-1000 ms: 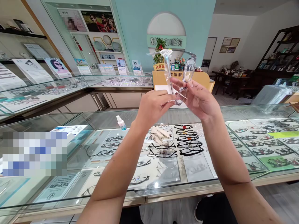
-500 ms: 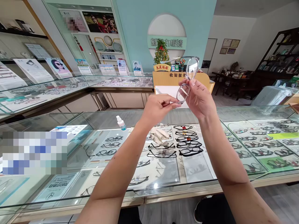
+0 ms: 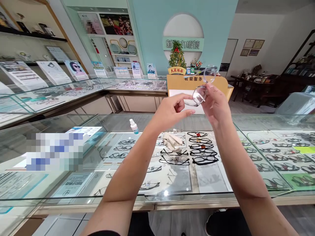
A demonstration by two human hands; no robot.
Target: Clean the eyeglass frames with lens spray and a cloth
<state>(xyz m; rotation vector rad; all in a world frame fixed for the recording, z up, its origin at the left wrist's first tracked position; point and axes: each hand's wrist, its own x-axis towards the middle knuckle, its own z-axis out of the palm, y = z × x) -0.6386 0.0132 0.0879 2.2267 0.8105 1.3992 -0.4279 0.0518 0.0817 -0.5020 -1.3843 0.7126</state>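
Observation:
A pair of clear-framed eyeglasses (image 3: pixel 199 95) is raised above the glass counter, tilted so that one lens sits higher than the other. Thumb and fingers of my right hand (image 3: pixel 218 104) pinch it around the bridge. My left hand (image 3: pixel 169 109) is beside the lower lens, thumb and index finger spread apart; whether the index fingertip touches the frame I cannot tell. Below, a crumpled beige cloth (image 3: pixel 172 141) lies on the counter near rows of black-framed glasses (image 3: pixel 203 152). A small white spray bottle (image 3: pixel 133 126) with a blue-banded label stands to the left.
The glass display counter (image 3: pixel 177 193) runs across in front of me, with more glasses inside and a stack of papers (image 3: pixel 86 131) on its left. Behind it are another display case (image 3: pixel 137 86), a wooden cashier desk (image 3: pixel 225 87) and a covered grey object (image 3: pixel 295 105) at right.
My left thumb and index finger have parted from the lower rim of the eyeglasses. The right hand keeps its pinch while the eyeglasses have turned slightly. The view has swung a little left.

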